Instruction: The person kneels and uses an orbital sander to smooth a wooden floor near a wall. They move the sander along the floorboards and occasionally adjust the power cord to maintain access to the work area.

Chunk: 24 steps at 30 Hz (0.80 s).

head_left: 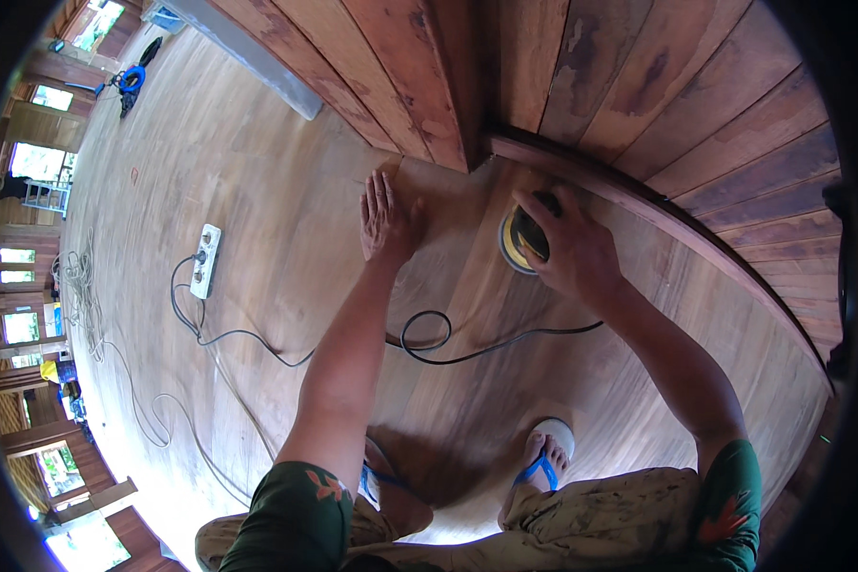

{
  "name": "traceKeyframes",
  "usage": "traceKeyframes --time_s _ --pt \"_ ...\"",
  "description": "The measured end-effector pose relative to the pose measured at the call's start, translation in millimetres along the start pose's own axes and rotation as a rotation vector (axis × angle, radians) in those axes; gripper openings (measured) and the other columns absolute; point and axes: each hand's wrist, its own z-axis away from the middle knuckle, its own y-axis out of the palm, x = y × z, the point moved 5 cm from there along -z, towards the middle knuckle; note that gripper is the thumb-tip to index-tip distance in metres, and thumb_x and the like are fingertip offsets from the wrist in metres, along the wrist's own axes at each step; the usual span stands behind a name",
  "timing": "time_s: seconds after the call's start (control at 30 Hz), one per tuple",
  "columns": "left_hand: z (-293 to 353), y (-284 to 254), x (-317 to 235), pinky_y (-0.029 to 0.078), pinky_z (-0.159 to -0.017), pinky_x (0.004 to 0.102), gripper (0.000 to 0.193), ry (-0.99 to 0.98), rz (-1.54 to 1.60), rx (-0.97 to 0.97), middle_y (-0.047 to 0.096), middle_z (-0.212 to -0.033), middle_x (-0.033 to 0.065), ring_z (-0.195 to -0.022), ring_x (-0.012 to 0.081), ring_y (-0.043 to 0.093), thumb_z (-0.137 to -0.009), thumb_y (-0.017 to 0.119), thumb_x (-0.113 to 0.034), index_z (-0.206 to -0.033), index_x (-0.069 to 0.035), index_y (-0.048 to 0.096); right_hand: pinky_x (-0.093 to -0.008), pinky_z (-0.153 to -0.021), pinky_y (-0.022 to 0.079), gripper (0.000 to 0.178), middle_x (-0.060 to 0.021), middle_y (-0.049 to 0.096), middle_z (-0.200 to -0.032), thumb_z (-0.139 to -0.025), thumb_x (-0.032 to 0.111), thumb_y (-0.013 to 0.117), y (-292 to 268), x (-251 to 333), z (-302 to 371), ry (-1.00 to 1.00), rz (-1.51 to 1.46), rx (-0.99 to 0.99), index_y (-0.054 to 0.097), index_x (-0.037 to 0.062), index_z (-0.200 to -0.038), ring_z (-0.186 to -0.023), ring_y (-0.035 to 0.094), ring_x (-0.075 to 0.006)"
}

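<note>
My right hand (pixel 579 250) is wrapped over the top of a round orbital sander (pixel 521 240), black above with a yellow rim. The sander's disc rests on the wooden floor (pixel 458 286), close to the base of the plank wall. My left hand (pixel 389 221) lies flat on the floor to the left of it, fingers stretched forward, near the corner of a wooden partition. A black power cord (pixel 534 334) loops across the floor between my forearms; where it meets the sander is hidden behind my right arm.
A white power strip (pixel 206 260) lies left of my left arm with a plug in it. Pale extension cord (pixel 84 286) is tangled farther left. Plank walls (pixel 715 124) stand ahead and right. A stepladder (pixel 48 195) and blue-black gear (pixel 132 78) are far left.
</note>
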Motion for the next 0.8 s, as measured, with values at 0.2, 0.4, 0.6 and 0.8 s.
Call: traceKeyframes --time_s 0.2,0.4,0.6,0.8 --pt "16.1 3.9 -10.0 0.016 -0.139 0.0536 0.083 0.001 -0.043 0.012 0.025 -0.183 0.0218 -0.171 0.0368 0.020 -0.114 0.050 -0.050 -0.174 0.002 0.026 -0.0497 -0.089 0.066 0.087 -0.0231 0.054 -0.152 -0.086 0.029 0.090 3.2 5.2 -16.1 -0.022 -0.018 0.019 0.051 0.0330 -0.163 -0.107 0.076 -0.0421" --pt "47.1 -11.3 -18.1 0.016 -0.139 0.0521 0.081 0.054 -0.007 0.101 0.025 -0.183 0.0223 -0.171 0.0375 0.018 -0.114 0.050 -0.048 -0.174 0.002 0.027 -0.0510 -0.089 0.066 0.083 -0.0223 0.054 -0.152 -0.087 0.028 0.088 8.2 12.7 -38.8 -0.077 -0.046 -0.074 0.052 0.0310 -0.162 -0.106 0.076 -0.0426" --pt "97.6 -21.2 -27.1 0.016 -0.138 0.0543 0.084 0.066 -0.018 0.123 0.023 -0.183 0.0252 -0.171 0.0404 0.018 -0.112 0.055 -0.046 -0.174 0.003 0.026 -0.0515 -0.091 0.065 0.083 -0.0213 0.054 -0.152 -0.087 0.030 0.088 9.3 12.7 -58.1 -0.062 -0.020 -0.085 0.052 0.0310 -0.162 -0.108 0.076 -0.0430" --pt "162.8 -24.5 -43.2 0.015 -0.138 0.0559 0.082 0.027 -0.047 0.162 0.025 -0.183 0.0234 -0.171 0.0389 0.017 -0.112 0.053 -0.049 -0.174 0.000 0.029 -0.0499 -0.092 0.065 0.085 -0.0241 0.054 -0.155 -0.088 0.033 0.087 8.8 10.1 -65.3 -0.026 0.026 -0.104 0.049 0.0320 -0.165 -0.111 0.076 -0.0432"
